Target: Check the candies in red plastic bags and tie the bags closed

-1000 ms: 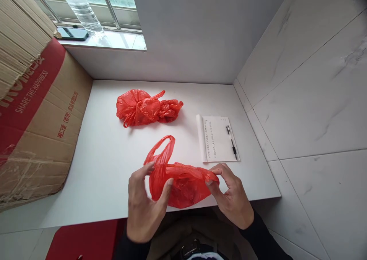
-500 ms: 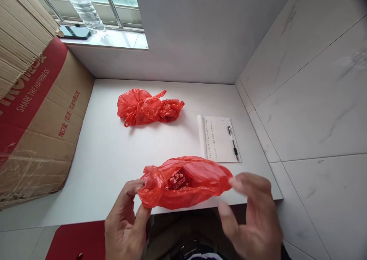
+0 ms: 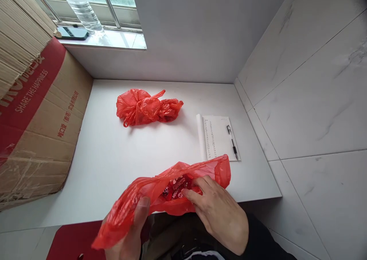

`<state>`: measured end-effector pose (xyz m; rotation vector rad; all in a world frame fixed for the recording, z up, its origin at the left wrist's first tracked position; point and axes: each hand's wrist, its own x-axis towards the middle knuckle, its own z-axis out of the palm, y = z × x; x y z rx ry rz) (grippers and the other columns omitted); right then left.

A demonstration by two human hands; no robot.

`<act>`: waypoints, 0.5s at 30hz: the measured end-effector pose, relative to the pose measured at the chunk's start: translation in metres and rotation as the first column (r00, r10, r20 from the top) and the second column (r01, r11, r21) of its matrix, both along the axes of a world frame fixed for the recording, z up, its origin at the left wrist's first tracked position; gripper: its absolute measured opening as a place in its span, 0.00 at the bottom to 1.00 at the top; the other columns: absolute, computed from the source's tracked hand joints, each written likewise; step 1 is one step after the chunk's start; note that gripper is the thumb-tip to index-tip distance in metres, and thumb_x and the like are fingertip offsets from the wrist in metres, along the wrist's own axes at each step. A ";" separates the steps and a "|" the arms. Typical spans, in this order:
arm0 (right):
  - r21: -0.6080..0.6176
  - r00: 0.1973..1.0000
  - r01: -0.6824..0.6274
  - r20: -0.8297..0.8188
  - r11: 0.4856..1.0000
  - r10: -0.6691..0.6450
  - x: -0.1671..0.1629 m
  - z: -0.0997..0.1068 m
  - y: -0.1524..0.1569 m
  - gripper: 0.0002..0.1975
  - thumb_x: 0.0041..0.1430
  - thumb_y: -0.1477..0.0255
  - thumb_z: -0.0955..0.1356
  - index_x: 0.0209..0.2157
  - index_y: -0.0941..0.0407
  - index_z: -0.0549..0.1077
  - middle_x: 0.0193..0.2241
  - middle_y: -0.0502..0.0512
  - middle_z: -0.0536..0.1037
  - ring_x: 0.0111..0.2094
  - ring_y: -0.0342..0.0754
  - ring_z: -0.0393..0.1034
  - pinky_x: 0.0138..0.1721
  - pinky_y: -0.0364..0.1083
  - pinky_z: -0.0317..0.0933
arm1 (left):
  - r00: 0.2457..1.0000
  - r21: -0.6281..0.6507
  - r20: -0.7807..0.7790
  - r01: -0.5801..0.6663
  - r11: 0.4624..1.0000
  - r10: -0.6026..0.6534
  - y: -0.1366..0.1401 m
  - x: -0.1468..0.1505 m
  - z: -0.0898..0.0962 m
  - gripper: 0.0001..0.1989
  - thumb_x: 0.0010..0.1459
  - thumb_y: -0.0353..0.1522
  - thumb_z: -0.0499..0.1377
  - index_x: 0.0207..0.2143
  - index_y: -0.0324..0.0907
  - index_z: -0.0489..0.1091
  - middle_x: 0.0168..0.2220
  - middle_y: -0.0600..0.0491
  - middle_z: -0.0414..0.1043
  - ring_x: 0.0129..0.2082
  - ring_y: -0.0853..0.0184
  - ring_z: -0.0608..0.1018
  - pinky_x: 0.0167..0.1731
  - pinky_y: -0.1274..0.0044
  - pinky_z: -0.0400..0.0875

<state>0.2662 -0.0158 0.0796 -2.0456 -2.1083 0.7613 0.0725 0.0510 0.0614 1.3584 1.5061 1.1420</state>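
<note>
A red plastic bag (image 3: 120, 210) is held at the table's front edge with its mouth gaping. My left hand (image 3: 130, 233) grips its left end, the thumb pressed on the outside. Inside the bag lie several small red wrapped packets (image 3: 177, 185) with pale print. My right hand (image 3: 216, 210) reaches into the mouth from the right. Its thumb and forefinger are apart and touch or nearly touch the packets; the other fingertips are hidden.
A knotted red plastic bag (image 3: 147, 109) lies farther back on the white table (image 3: 114, 153). To its right are a notebook (image 3: 219, 138) and a pen (image 3: 233, 141). A large cardboard box (image 3: 65, 115) stands left. A phone (image 3: 73, 33) and clear bottle (image 3: 84, 13) are on the windowsill.
My right hand has moved left from the bag's right edge into its mouth. The left end of the bag is now stretched down over my left hand, and more packets show.
</note>
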 end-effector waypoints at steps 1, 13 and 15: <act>-0.003 1.000 -0.006 0.003 1.000 0.006 -0.001 0.002 -0.001 0.22 0.60 0.81 0.65 0.53 0.48 0.73 0.43 0.58 0.75 0.44 0.59 0.72 0.40 0.56 0.71 | 0.997 -0.014 0.066 -0.038 0.999 0.039 0.000 0.000 -0.001 0.11 0.53 0.41 0.67 0.28 0.45 0.72 0.28 0.54 0.74 0.30 0.61 0.79 0.31 0.73 0.77; -0.084 0.982 0.172 0.087 0.982 -0.165 -0.006 -0.028 0.038 0.18 0.72 0.63 0.58 0.35 0.55 0.73 0.24 0.56 0.78 0.25 0.55 0.76 0.23 0.47 0.55 | 0.834 -0.135 0.543 0.200 0.970 -0.096 0.004 -0.016 0.005 0.13 0.58 0.45 0.59 0.35 0.49 0.79 0.41 0.45 0.77 0.50 0.44 0.76 0.45 0.53 0.79; -0.078 0.981 0.172 0.110 0.982 -0.163 -0.008 -0.034 0.044 0.15 0.70 0.66 0.61 0.32 0.57 0.74 0.26 0.59 0.79 0.27 0.57 0.78 0.25 0.47 0.57 | 0.830 -0.140 0.550 0.200 0.970 -0.091 0.003 -0.019 0.004 0.14 0.57 0.46 0.58 0.36 0.49 0.78 0.40 0.45 0.76 0.49 0.44 0.77 0.46 0.52 0.78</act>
